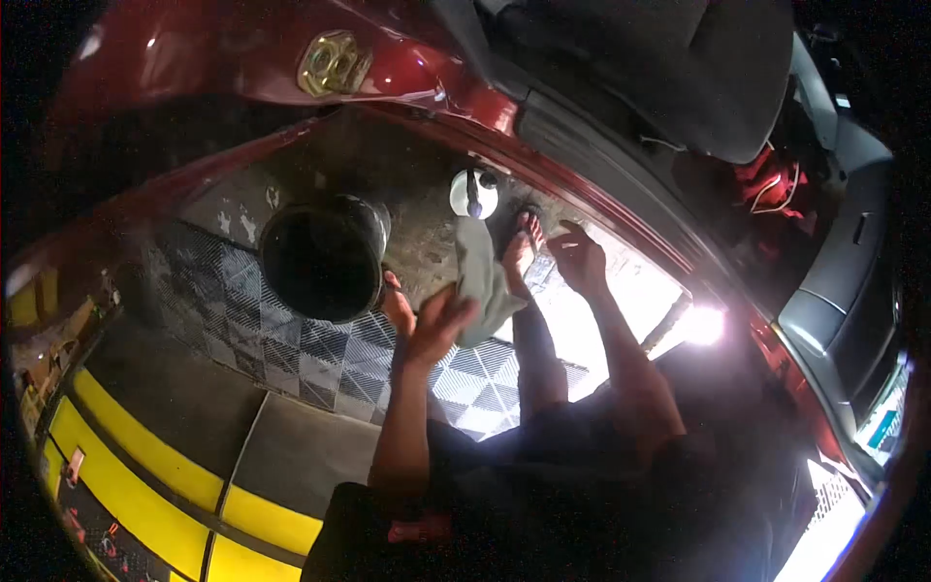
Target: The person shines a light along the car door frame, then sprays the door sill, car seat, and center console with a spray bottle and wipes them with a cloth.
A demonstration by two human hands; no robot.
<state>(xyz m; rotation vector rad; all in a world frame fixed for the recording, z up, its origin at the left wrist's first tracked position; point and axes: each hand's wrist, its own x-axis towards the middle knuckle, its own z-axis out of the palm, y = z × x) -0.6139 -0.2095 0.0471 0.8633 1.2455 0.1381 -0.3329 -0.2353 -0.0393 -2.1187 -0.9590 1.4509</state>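
Note:
A grey-green cloth (479, 286) hangs between my two hands, partly over my right foot and the floor. My left hand (441, 325) overlaps the cloth's left side; its fingers are smeared by motion but seem closed on the fabric. On the other side, my right hand (580, 258) is raised with fingers bent and apart, holding nothing and clear of the cloth. Just past the cloth's far end stands a white round container (473, 194) with a dark piece on top. A large dark bucket (376, 228) stands to the left, its inside in shadow.
A red car's door sill (601, 194) runs along the far side, with a dark seat (659, 68) beyond it. A metal latch (332, 64) sits on the red body panel. Yellow and black drawers (145, 466) stand at lower left. A bright lamp (700, 324) glares at right.

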